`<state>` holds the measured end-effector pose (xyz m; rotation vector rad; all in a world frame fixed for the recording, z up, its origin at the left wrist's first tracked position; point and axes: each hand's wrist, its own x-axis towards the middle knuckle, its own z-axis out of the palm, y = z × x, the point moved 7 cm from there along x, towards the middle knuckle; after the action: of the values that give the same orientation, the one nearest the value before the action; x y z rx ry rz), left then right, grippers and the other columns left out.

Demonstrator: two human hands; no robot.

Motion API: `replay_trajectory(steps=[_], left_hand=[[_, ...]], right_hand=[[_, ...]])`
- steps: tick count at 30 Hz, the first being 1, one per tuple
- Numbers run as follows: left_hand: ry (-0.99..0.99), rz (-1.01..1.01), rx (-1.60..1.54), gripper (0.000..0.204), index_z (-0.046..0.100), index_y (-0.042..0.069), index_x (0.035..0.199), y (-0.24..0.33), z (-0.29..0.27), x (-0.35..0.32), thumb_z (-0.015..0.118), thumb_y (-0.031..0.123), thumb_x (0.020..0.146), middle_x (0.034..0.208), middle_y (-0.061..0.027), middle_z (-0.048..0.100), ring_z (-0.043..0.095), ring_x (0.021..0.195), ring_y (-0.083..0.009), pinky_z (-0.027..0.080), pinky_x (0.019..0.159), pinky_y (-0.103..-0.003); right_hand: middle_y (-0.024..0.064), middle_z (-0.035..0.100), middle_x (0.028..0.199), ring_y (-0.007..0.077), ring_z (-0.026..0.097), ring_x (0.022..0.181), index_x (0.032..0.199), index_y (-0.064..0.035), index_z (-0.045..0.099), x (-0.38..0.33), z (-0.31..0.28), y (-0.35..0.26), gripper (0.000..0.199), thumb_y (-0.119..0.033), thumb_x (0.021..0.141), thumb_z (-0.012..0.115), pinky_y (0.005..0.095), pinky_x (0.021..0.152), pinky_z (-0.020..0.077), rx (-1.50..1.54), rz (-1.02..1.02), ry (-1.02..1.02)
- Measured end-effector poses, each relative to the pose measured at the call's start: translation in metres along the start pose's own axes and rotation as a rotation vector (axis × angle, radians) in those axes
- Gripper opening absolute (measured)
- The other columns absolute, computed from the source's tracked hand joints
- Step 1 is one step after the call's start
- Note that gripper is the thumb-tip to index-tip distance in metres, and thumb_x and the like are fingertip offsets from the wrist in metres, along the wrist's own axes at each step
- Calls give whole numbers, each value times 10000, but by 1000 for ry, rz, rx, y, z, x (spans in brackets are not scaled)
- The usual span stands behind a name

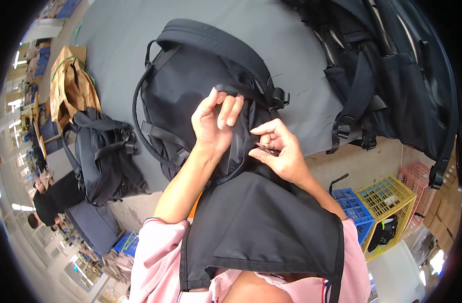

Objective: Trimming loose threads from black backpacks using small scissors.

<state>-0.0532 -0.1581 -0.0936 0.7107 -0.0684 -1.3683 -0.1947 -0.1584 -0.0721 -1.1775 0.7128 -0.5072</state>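
- L hand (213, 123) half-curled, blk strap (250, 92) across fingers; can't tell if pinched
- R hand (284, 154) curled tight round sm. dark item (267, 148), ID unclear
- Blk backpack (183, 83) under both, on grey table (304, 55)
- Looks part-done: body sewn up, handwork seemingly unfinished

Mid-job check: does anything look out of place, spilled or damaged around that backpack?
Slightly: a few loose dark threads lie on the grey tabletop, right of the black backpack, like stray scraps on a plain surface. No spill or damage stands out.
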Motion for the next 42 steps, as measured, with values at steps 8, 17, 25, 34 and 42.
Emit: replay_trajectory(steps=[8, 17, 25, 34, 42], left_hand=[[-107, 30, 89, 324, 406, 157, 577, 1, 6, -2, 509, 277, 860, 394, 11, 352, 359, 446, -130, 337, 951, -265], [-199, -20, -171, 296, 476, 92, 720, -5, 10, -4, 488, 312, 917, 449, -16, 371, 392, 500, -162, 389, 847, -287], [-2, -31, -45, 216, 492, 93, 732, -5, -14, -10, 522, 235, 892, 572, -27, 422, 398, 520, -154, 417, 764, -342], [193, 137, 673, 162, 540, 41, 1007, 22, 4, -25, 490, -1, 859, 902, -44, 556, 399, 554, -65, 381, 552, -208], [124, 6, 654, 141, 579, 62, 1028, 25, -4, -23, 543, 119, 904, 964, -17, 595, 461, 622, -33, 385, 565, -164]], right_hand=[[-37, 489, 701, 9, 458, 636, 965, -24, 514, 0, -8, 8, 274, -8, 774, 710, 171, 594, 389, 71, -67, 43], [15, 538, 633, 42, 457, 585, 958, -28, 635, -1, -5, -22, 131, -25, 828, 641, 209, 529, 388, -326, -161, 71], [-34, 470, 692, 8, 366, 490, 1093, -27, 568, 7, -64, 6, 211, -130, 910, 550, 168, 454, 330, 28, 36, 388], [-29, 515, 705, 33, 413, 507, 1127, -42, 534, 38, -38, 9, 385, -127, 791, 701, 177, 433, 308, 119, 105, 184], [62, 630, 838, 16, 473, 493, 1115, 27, 536, 45, -48, 2, 413, -247, 839, 675, 141, 359, 270, 264, 119, 222]])
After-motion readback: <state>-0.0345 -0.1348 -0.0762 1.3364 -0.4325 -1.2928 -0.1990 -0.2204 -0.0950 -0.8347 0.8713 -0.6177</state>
